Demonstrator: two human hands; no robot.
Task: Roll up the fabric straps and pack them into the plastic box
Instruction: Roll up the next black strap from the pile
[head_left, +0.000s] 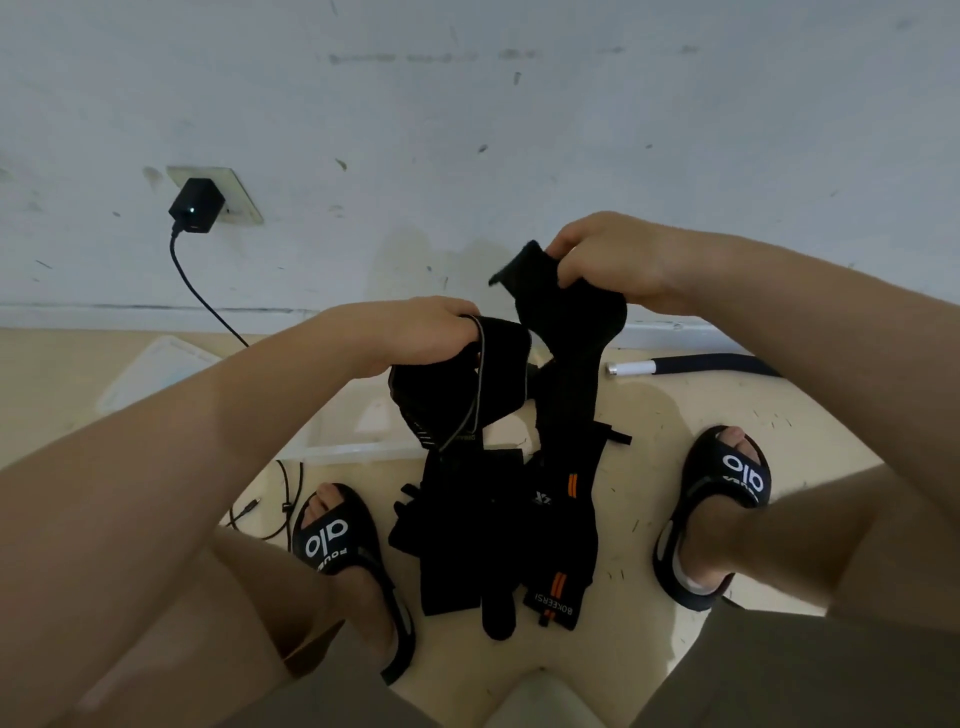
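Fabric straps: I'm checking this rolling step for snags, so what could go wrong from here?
1. The left hand and right hand each grip a black strap in mid-air; the hanging lengths may tangle with the strap pile on the floor.
2. A loose roll could unwind before reaching the clear plastic box.
3. The cable by the left sandal could catch a foot.

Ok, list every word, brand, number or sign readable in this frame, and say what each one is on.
"BOKEERSI": orange-striped strap end on the floor, upside down.
"alo": left sandal.
"alo": right sandal.
Smaller print under each "alo": partly visible, too cut off to read.
White logo on the black strap: too small to read.
Lettering on the grey-edged strap that the left hand holds: blurred, unreadable.
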